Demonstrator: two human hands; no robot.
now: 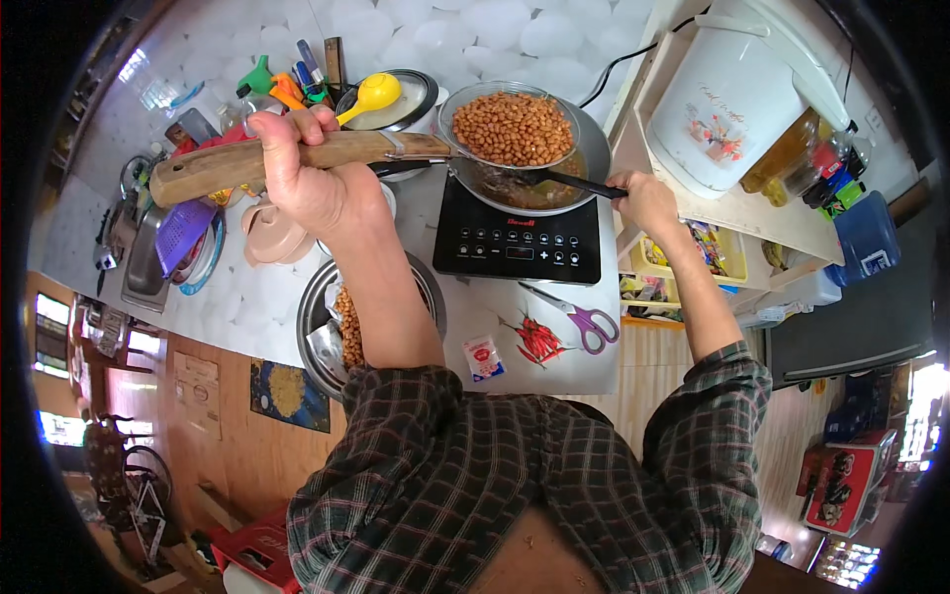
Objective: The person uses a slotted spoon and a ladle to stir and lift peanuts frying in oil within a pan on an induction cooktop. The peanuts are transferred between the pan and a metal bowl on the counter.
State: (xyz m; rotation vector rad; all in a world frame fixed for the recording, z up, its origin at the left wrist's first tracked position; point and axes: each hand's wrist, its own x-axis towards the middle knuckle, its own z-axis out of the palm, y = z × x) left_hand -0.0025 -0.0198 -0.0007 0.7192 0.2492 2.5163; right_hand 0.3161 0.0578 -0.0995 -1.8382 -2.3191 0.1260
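My left hand (323, 174) grips the wooden handle (215, 167) of a mesh strainer (443, 122). Reddish-brown peanuts (512, 128) fill the strainer, which is held over a frying pan (600, 148). Liquid, apparently oil, with small bits in it shows in the pan. My right hand (646, 199) holds the black handle of a cooking utensil (579, 183); its head reaches into the pan below the strainer and is partly hidden. Under the pan is a black induction cooker (517, 249). A steel bowl (308, 327) with more peanuts (347, 323) and a shiny metal piece is partly covered by my left forearm.
Purple-handled scissors (594, 327), red chilies (539, 340) and a small sachet (484, 358) lie near the counter's front edge. A yellow ladle (378, 93) rests on a lidded pot behind. A wooden shelf (798, 260) carrying a white container (712, 111) stands close on the right.
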